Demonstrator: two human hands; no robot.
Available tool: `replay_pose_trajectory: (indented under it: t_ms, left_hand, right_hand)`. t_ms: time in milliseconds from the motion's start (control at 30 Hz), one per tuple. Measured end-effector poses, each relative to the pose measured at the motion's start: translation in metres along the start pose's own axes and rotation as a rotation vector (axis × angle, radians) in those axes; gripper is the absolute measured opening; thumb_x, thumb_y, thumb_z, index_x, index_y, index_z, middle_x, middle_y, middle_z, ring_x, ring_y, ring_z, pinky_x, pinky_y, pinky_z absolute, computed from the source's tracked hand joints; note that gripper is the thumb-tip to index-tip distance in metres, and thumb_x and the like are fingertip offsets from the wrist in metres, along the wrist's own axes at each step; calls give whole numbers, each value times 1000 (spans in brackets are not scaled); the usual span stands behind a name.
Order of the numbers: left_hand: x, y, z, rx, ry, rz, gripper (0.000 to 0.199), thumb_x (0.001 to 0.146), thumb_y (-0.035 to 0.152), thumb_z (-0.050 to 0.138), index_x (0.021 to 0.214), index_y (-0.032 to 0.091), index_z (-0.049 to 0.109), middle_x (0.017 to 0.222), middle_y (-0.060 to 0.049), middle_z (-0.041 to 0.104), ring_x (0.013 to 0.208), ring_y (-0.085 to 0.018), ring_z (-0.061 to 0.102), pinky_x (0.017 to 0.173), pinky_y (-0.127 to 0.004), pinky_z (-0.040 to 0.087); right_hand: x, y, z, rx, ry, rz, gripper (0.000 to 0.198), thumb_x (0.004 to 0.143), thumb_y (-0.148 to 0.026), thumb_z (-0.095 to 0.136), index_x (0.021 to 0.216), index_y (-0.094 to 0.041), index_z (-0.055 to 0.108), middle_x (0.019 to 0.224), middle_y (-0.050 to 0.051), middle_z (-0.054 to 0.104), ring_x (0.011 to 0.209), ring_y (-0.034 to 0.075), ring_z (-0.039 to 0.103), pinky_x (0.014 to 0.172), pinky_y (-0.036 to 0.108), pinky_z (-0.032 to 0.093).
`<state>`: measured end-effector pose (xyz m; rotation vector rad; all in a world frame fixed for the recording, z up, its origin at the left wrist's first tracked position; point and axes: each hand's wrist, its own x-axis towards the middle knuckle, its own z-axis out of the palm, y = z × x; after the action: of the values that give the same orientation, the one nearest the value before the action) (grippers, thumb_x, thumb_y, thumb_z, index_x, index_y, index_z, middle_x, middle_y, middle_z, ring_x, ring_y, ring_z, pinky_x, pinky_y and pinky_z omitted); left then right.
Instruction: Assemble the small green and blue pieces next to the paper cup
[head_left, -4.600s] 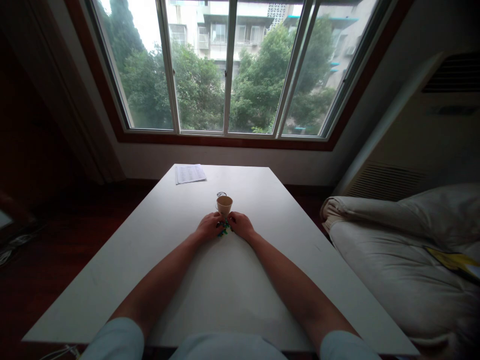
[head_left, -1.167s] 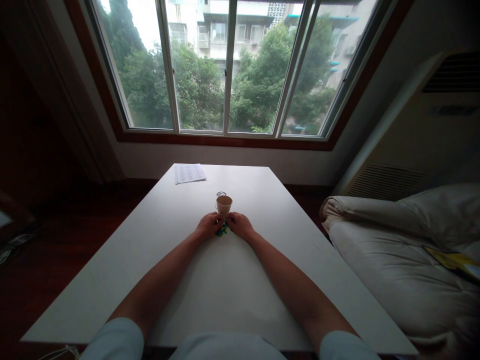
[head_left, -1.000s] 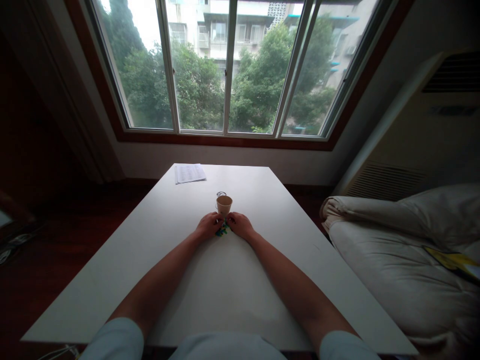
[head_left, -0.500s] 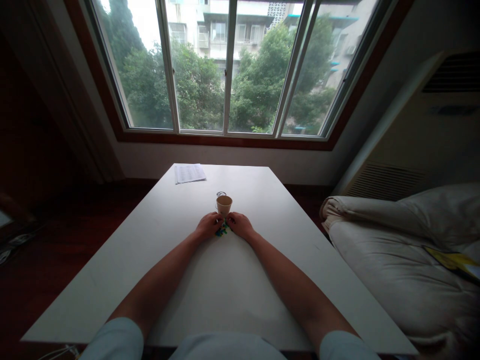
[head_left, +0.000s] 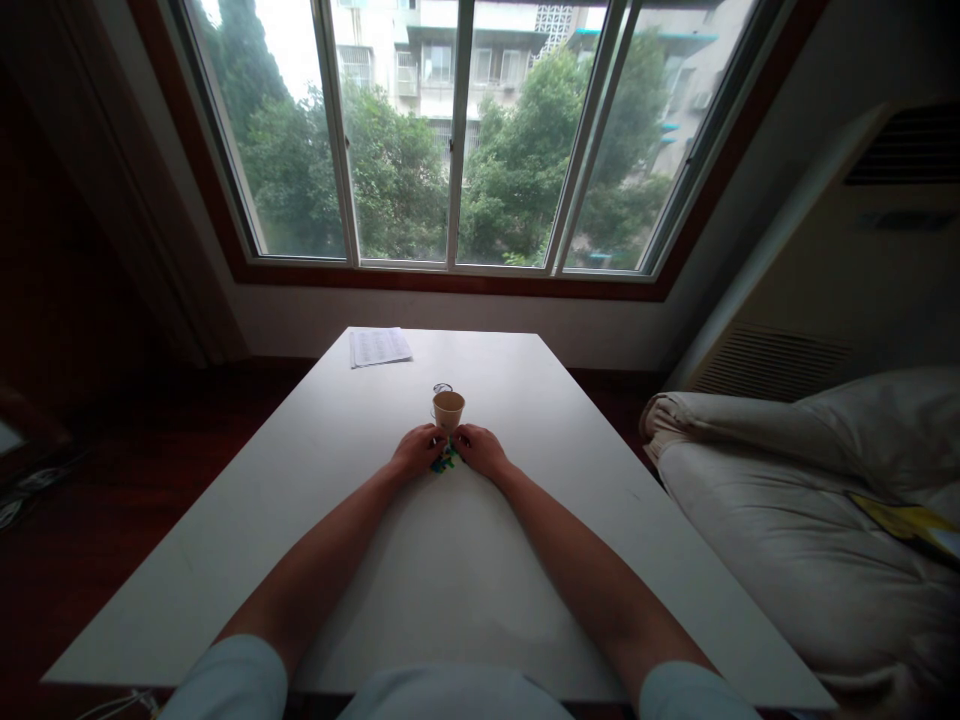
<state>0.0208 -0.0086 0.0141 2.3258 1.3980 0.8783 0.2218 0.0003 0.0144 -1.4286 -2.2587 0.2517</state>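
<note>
A paper cup, tan and open at the top, stands upright on the white table. Just left of its base is my left hand, fingers curled inward and closed. My right hand mirrors it on the right, its fingers also bent together. Between the two hands lie several small green and blue pieces, too small to name. Whether the fingertips touch the cup or hold any of the pieces is too small to make out.
A thin dark looped cord lies behind the cup. Printed papers rest at the table's far left corner. To the right is a pale padded sofa with a yellow item on it. A window is beyond the table.
</note>
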Motion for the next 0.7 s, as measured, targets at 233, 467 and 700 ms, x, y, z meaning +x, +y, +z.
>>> replay_pose_trajectory:
  t_ms: [233, 467, 700]
  left_hand:
    - [1, -2, 0, -12, -15, 0, 15, 91, 26, 59, 95, 20, 73, 93, -5, 69, 77, -13, 59, 75, -25, 47]
    - [1, -5, 2, -12, -2, 29, 15, 91, 26, 58, 94, 20, 72, 92, -5, 69, 75, -13, 59, 73, -24, 45]
    - [1, -5, 1, 10, -3, 28, 15, 90, 26, 58, 92, 21, 72, 92, -4, 70, 76, -13, 59, 71, -23, 45]
  right_hand:
    - [0, 2, 3, 9, 8, -9, 17, 95, -28, 55, 99, -24, 70, 97, 3, 70, 85, 15, 60, 74, 24, 38]
    - [2, 3, 5, -1, 6, 0, 17, 95, -29, 55, 99, -24, 71, 98, 3, 70, 87, 16, 61, 75, 24, 38]
    - [1, 1, 3, -3, 4, -1, 17, 96, -30, 55, 99, -24, 71, 98, 3, 70, 86, 16, 61, 75, 24, 38]
